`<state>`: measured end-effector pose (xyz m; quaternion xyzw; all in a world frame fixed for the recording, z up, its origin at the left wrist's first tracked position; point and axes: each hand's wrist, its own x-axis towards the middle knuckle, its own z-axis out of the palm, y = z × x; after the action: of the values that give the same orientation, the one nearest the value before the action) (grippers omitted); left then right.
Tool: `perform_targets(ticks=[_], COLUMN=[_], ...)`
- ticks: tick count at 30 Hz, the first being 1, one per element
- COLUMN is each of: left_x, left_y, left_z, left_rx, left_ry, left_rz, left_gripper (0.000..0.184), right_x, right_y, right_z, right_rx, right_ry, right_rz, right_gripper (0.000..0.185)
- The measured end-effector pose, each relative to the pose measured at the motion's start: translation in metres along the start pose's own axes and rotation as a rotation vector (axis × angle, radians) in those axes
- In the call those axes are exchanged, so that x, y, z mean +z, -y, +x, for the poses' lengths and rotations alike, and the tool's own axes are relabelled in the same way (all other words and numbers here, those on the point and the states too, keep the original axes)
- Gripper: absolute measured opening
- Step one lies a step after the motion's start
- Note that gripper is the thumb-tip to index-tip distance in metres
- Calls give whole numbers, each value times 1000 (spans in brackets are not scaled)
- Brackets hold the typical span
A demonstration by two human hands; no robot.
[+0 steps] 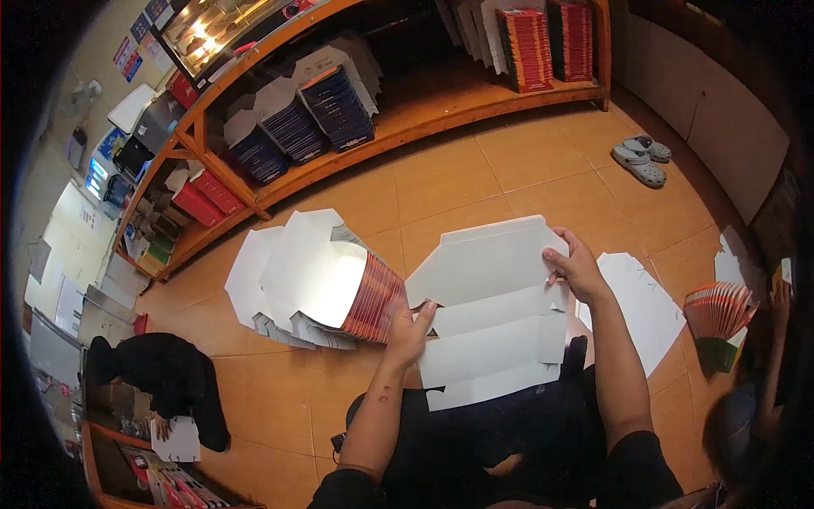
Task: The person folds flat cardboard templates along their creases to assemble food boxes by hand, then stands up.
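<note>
A white cardboard box blank (492, 339) with creased panels and side flaps lies across my lap, its plain side up. My left hand (409, 332) grips its left edge, thumb on top. At the upper right corner, my right hand (578, 267) pinches the large panel, with the fingers partly behind the card. Just left of my left hand stands a stack of part-folded boxes (373, 297) with red printed sides and white lids fanned out. Another flat white blank (640, 310) lies on the floor beside my right forearm.
Wooden shelving (424, 119) at the back holds stacks of blue boxes (335, 106) and red boxes (526, 51). Grey clogs (640, 161) sit on the tiled floor. An orange-and-green stack (719, 318) stands at right. A person in black (170, 373) bends over a white blank at left.
</note>
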<state>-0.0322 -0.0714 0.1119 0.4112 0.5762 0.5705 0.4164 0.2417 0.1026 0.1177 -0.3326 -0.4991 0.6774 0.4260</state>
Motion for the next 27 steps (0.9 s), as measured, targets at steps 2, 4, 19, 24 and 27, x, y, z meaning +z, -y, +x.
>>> perform_targets(ticks=[2,4,19,24,27], left_x=[9,16,24,29,13], left_y=[-4,-3,-9,-3,18], left_z=[1,-1,6,15,32], left_rx=[124,204,200,246,191], left_ry=[-11,-18,144,115,101], left_rz=[22,78,319,353,440], left_gripper=[24,25,22,27,29], right_x=[0,-4,-15,-4,-3], right_y=[5,5,19,19,9], right_z=[-2,0,-7,-9,-8], right_rx=[7,18,-387,-283,-389], right_ry=[-33,-66,110,104,114], right_rz=[-41,-81,-385,-440,-506], right_gripper=[42,37,9,10,10])
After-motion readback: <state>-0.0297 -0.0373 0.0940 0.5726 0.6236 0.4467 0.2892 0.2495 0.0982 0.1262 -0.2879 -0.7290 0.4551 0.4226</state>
